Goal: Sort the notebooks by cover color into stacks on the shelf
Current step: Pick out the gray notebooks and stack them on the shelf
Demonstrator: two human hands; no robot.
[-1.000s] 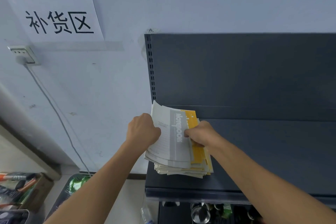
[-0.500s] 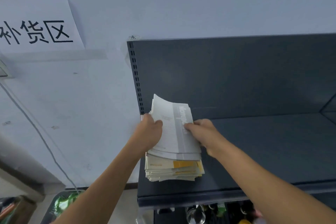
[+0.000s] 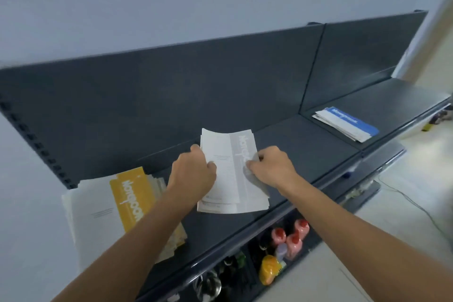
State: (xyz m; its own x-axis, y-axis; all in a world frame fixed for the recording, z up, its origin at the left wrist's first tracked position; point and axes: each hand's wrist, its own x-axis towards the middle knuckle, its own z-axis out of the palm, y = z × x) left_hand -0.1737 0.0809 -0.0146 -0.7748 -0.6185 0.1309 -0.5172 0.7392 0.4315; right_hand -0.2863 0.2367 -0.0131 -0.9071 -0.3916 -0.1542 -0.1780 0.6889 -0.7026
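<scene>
Gripping one grey notebook [image 3: 230, 179] between yellow stack [image 3: 127, 201] and blue stack [image 3: 348, 121] are left hand [image 3: 193, 174], right hand [image 3: 272, 167]

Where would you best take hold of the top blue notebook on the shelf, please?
Probably by its near edge, coming from the open front of the shelf. The blue notebook lies flat on top of its stack, with the back panel behind it, so a thumb on top and fingers slid under suit it.

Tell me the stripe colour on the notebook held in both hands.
Grey, with pale lettering on the held notebook; the head view shows it.
</scene>
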